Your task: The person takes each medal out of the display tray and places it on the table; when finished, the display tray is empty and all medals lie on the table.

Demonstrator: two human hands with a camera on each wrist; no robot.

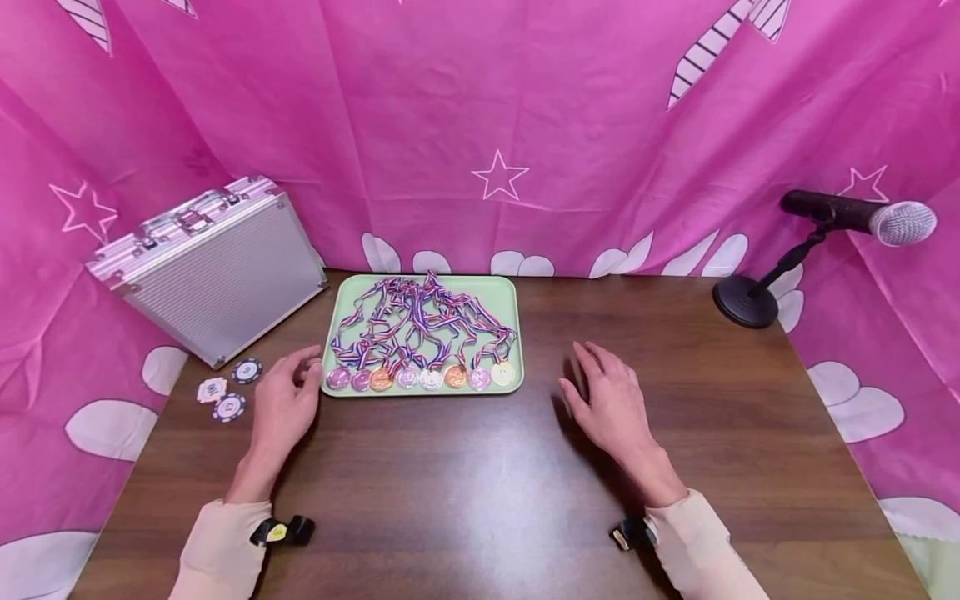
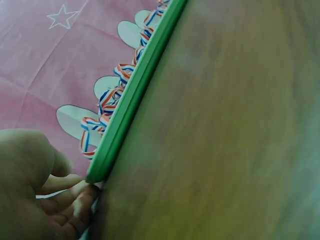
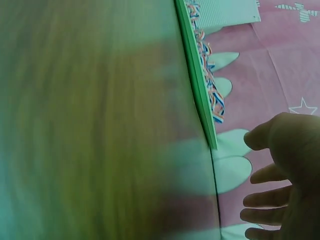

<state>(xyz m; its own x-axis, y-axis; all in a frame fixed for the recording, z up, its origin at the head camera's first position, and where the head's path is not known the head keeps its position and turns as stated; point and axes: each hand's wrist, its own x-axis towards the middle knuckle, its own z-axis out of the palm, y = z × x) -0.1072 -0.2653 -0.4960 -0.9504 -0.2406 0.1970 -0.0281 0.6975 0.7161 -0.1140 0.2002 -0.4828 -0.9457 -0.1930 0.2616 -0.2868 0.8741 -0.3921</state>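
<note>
Hands — left hand [image 1: 285, 404] loosely curled, fingertips touching the tray's [image 1: 517, 333] near-left corner, grasping nothing; right hand [image 1: 611, 404] flat and released at 3 o'clock of the tray. Worktop [image 1: 480, 483]; aluminium case [image 1: 217, 267] at 10 o'clock; green tray; medals [image 1: 420, 377] — row along its near edge.

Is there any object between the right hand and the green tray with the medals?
Nothing visible: only bare table lies between the right hand and the green tray. The left hand is already at its near-left corner.
</note>
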